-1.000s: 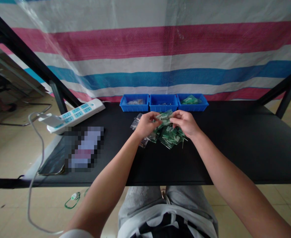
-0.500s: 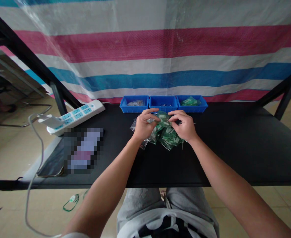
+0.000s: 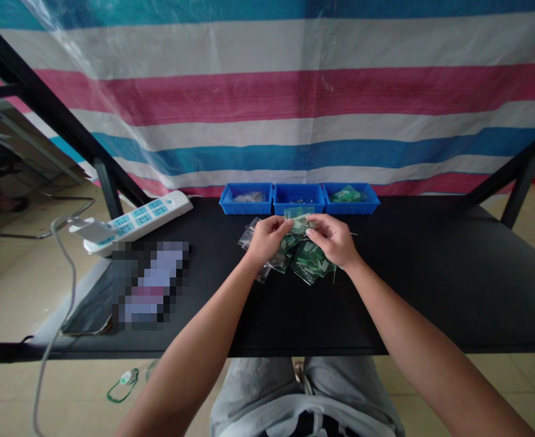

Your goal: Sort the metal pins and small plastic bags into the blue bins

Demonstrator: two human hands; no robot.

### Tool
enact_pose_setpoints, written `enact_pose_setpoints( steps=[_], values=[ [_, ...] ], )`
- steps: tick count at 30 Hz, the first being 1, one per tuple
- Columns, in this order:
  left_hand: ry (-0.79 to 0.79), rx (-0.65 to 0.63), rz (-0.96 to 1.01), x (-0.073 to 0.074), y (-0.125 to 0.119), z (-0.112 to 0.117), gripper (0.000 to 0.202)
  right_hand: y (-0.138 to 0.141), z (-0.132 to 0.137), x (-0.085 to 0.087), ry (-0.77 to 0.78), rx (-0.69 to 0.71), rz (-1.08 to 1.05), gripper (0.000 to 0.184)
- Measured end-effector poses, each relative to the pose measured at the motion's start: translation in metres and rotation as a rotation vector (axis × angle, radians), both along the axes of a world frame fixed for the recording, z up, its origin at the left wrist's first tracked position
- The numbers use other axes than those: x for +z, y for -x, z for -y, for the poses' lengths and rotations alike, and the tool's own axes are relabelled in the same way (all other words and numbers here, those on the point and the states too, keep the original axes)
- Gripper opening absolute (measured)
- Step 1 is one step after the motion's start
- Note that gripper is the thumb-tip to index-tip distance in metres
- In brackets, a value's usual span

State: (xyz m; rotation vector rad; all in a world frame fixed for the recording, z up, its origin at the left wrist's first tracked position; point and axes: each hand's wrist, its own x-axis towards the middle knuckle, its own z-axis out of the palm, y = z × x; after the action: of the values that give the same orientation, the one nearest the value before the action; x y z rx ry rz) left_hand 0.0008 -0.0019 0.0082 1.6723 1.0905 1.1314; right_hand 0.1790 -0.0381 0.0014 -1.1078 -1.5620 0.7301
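Note:
Between my two hands a small green-tinted plastic bag (image 3: 300,223) is held up over the table. My left hand (image 3: 269,238) pinches its left side with thumb and forefinger. My right hand (image 3: 333,240) grips its right side the same way. Below them lies a pile of similar green plastic bags (image 3: 311,262) with small pale pieces inside. Several clear bags (image 3: 249,233) stick out to the left, partly covered by my left hand. What is inside the held bag is too small to make out.
Behind my hands stand a left blue bin (image 3: 246,207) with clear bags, a middle blue bin (image 3: 298,207) with small metal parts and a right blue bin (image 3: 351,208) with green bags. A white power strip (image 3: 139,221), a cable and a blurred phone (image 3: 155,282) lie left.
The view has tilted slightly upward, so the table sits lower in it. Both hands keep hold of the bag, and their fingers have closed in more around its sides.

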Motion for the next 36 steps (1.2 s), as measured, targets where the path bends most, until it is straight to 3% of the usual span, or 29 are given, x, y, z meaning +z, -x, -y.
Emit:
enact_pose_setpoints(
  steps=[2, 7, 11, 16, 21, 25, 30, 36],
  values=[
    [-0.006, 0.03, 0.024, -0.001, 0.0, -0.002, 0.032, -0.004, -0.003, 0.0, 0.008, -0.036, -0.026, 0.03],
    [-0.031, 0.18, 0.098, -0.008, 0.003, -0.011, 0.029, -0.027, -0.021, -0.004, -0.033, -0.274, -0.093, 0.038],
    [-0.085, 0.232, 0.062, -0.01, 0.006, -0.014, 0.031, -0.055, -0.037, -0.01, -0.101, -0.445, 0.115, 0.051],
    [-0.129, 0.151, -0.043, -0.006, 0.006, -0.008, 0.029, -0.076, -0.042, -0.015, -0.106, -0.471, 0.419, 0.075],
    [-0.163, 0.136, -0.121, -0.002, 0.006, -0.004, 0.025, -0.07, -0.032, -0.007, -0.182, -0.505, 0.455, 0.047],
    [-0.179, 0.14, -0.188, 0.0, 0.008, -0.004, 0.022, -0.063, -0.028, -0.001, -0.157, -0.484, 0.416, 0.025],
    [-0.322, 0.078, -0.36, 0.003, 0.013, -0.003, 0.019, -0.055, -0.026, 0.0, -0.098, -0.416, 0.383, 0.017],
    [-0.474, -0.109, -0.538, 0.005, 0.017, 0.0, 0.033, -0.053, -0.021, 0.004, 0.004, -0.297, 0.444, 0.013]
  ],
)
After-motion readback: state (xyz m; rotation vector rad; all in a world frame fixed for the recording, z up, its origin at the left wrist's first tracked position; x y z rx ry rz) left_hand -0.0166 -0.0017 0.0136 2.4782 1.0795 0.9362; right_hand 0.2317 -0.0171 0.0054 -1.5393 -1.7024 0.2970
